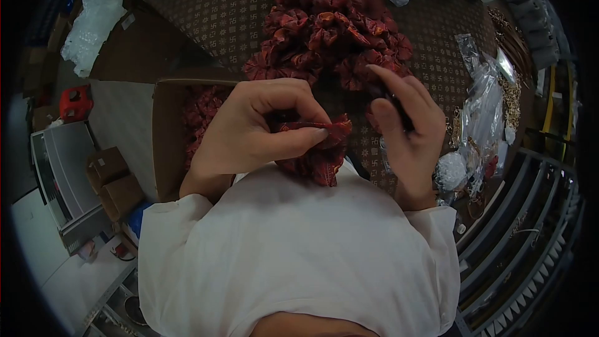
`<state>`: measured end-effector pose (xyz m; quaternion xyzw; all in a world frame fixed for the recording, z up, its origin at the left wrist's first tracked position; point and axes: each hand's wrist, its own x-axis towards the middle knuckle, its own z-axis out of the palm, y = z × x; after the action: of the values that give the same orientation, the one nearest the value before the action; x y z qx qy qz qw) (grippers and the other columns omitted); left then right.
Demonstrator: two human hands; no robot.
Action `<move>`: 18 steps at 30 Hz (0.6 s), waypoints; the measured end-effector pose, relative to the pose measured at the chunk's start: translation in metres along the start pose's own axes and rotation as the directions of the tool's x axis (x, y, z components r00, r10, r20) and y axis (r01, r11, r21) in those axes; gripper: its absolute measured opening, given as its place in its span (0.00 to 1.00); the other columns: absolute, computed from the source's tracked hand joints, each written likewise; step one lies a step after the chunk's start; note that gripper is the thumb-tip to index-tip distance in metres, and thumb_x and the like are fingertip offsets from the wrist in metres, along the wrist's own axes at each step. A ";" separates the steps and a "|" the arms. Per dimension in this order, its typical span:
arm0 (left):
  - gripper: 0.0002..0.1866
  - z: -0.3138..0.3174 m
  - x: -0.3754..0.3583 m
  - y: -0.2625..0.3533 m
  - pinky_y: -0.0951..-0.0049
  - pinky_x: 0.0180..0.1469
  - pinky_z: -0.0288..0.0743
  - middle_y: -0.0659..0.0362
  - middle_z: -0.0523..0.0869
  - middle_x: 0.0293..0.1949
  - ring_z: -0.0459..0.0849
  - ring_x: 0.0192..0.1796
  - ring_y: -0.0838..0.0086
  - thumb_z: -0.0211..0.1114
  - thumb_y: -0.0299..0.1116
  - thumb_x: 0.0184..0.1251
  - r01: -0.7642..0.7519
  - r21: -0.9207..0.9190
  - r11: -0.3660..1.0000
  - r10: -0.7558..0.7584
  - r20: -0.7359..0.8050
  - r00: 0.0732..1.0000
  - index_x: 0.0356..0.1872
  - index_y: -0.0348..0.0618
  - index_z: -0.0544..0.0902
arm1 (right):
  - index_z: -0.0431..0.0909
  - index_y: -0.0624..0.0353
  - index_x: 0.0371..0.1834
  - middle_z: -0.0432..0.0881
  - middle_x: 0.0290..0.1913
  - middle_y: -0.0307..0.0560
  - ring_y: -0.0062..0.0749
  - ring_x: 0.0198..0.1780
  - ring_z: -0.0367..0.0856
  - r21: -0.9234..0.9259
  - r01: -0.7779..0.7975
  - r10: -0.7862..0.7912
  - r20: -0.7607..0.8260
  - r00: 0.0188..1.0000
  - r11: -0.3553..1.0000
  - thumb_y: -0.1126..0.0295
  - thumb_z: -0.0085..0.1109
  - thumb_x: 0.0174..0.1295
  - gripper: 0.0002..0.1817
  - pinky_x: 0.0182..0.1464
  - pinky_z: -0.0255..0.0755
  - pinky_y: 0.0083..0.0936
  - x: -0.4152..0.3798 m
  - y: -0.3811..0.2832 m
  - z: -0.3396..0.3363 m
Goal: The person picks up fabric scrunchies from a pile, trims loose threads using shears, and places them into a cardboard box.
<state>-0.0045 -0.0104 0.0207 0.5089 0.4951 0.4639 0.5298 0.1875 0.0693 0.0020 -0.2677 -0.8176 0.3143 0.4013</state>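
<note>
My left hand (265,128) pinches a gathered piece of red patterned fabric (319,165) between thumb and forefinger, close in front of my chest. To the right, my right hand (409,125) is raised with thumb and forefinger apart. Something dark, too unclear to name, lies against its palm side, and a bit of red shows beside the thumb. Beyond both hands, a heap of bunched red fabric pieces (334,31) rests on the patterned brown table cover (206,15).
At the left, an open cardboard box (168,131) holds more red pieces. Clear plastic bags (483,112) and gold chains (511,97) lie at the right. Grey metal racks (518,237) stand lower right. A red object (76,103) and small brown boxes (114,181) are far left.
</note>
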 end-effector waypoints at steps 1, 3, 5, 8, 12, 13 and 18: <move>0.04 0.001 0.000 0.000 0.81 0.29 0.66 0.63 0.77 0.23 0.74 0.27 0.82 0.65 0.21 0.48 0.000 0.000 1.000 0.000 -0.001 1.000 0.27 0.36 0.82 | 0.79 0.62 0.45 0.71 0.23 0.42 0.25 0.23 0.69 0.075 -0.110 0.114 -0.062 0.991 0.991 0.70 0.61 0.54 0.15 0.25 0.62 0.17 0.001 0.001 -0.001; 0.04 0.003 0.000 0.001 0.81 0.30 0.66 0.63 0.77 0.22 0.74 0.27 0.81 0.65 0.21 0.47 0.014 -0.029 0.999 -0.015 -0.028 0.999 0.26 0.36 0.83 | 0.78 0.63 0.46 0.72 0.24 0.43 0.23 0.25 0.70 0.166 -0.149 0.160 -0.054 0.986 0.975 0.68 0.61 0.56 0.15 0.28 0.63 0.17 -0.002 0.000 -0.001; 0.04 0.003 0.000 0.002 0.81 0.30 0.66 0.63 0.77 0.22 0.74 0.27 0.82 0.65 0.21 0.47 0.013 -0.023 1.000 -0.014 -0.024 1.000 0.27 0.36 0.83 | 0.78 0.64 0.44 0.73 0.24 0.43 0.23 0.25 0.70 0.336 -0.201 0.205 0.024 0.978 0.920 0.70 0.63 0.53 0.15 0.28 0.63 0.18 -0.002 -0.007 0.000; 0.04 0.004 0.000 0.002 0.81 0.30 0.66 0.63 0.77 0.23 0.74 0.27 0.82 0.65 0.21 0.47 0.038 -0.032 0.999 -0.038 -0.024 0.999 0.27 0.36 0.83 | 0.78 0.65 0.39 0.74 0.24 0.42 0.22 0.25 0.71 0.350 -0.252 0.166 0.256 0.952 0.902 0.74 0.65 0.50 0.13 0.27 0.63 0.18 0.004 -0.012 -0.002; 0.03 0.001 0.001 -0.002 0.82 0.29 0.65 0.64 0.76 0.23 0.74 0.28 0.83 0.65 0.22 0.48 0.000 -0.002 1.000 0.000 -0.021 1.000 0.27 0.36 0.82 | 0.77 0.65 0.33 0.74 0.24 0.41 0.20 0.24 0.71 0.439 -0.373 0.226 0.351 0.909 0.817 0.78 0.64 0.47 0.09 0.26 0.63 0.17 -0.001 -0.008 0.005; 0.03 0.001 0.002 -0.003 0.82 0.29 0.65 0.64 0.76 0.23 0.74 0.28 0.83 0.65 0.22 0.48 0.001 -0.002 1.000 -0.001 -0.023 1.000 0.27 0.36 0.82 | 0.77 0.65 0.31 0.75 0.24 0.40 0.18 0.24 0.71 0.441 -0.369 0.220 0.352 0.909 0.818 0.78 0.64 0.48 0.08 0.26 0.62 0.17 -0.001 -0.008 0.006; 0.02 0.001 0.005 -0.010 0.83 0.29 0.64 0.65 0.76 0.22 0.73 0.28 0.84 0.64 0.24 0.54 0.006 0.019 1.000 -0.006 -0.039 0.999 0.25 0.37 0.80 | 0.75 0.64 0.27 0.71 0.25 0.36 0.16 0.28 0.67 0.425 -0.415 0.260 0.377 0.889 0.804 0.79 0.62 0.47 0.05 0.30 0.58 0.15 -0.001 -0.011 0.008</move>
<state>-0.0034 -0.0059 0.0109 0.5031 0.5114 0.4675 0.5165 0.1795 0.0596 0.0057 -0.2478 -0.6988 0.6169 0.2641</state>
